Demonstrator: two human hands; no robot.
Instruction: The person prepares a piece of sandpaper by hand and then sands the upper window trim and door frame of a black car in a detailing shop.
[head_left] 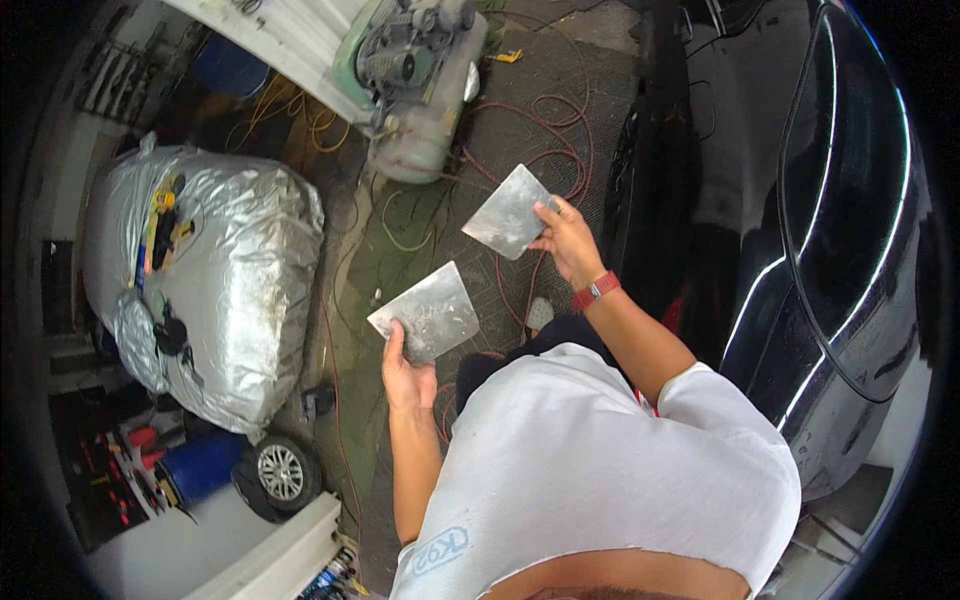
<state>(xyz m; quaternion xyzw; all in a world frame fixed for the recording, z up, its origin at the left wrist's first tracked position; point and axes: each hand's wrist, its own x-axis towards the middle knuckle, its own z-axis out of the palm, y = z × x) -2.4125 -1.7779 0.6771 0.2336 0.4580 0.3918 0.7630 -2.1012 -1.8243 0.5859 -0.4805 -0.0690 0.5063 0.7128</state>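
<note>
My left hand (408, 378) grips a flat, square grey plate (432, 312) by its near edge, thumb on top. The plate's surface is scuffed, with pale specks and smears. My right hand (566, 238), with a red-strapped watch (597, 290) on its wrist, pinches a second square grey plate (510, 212) at its right corner. This one is mottled and lies farther forward. The two plates are apart, both held in the air over the floor. What they are made of I cannot tell.
A silver-covered car (225, 270) with tools on top stands to the left. Close on the right is a black car (770, 230). Ahead are a green air compressor (415, 150) and a coiled red hose (560, 112) on the floor. A wheel (283, 472) sits lower left.
</note>
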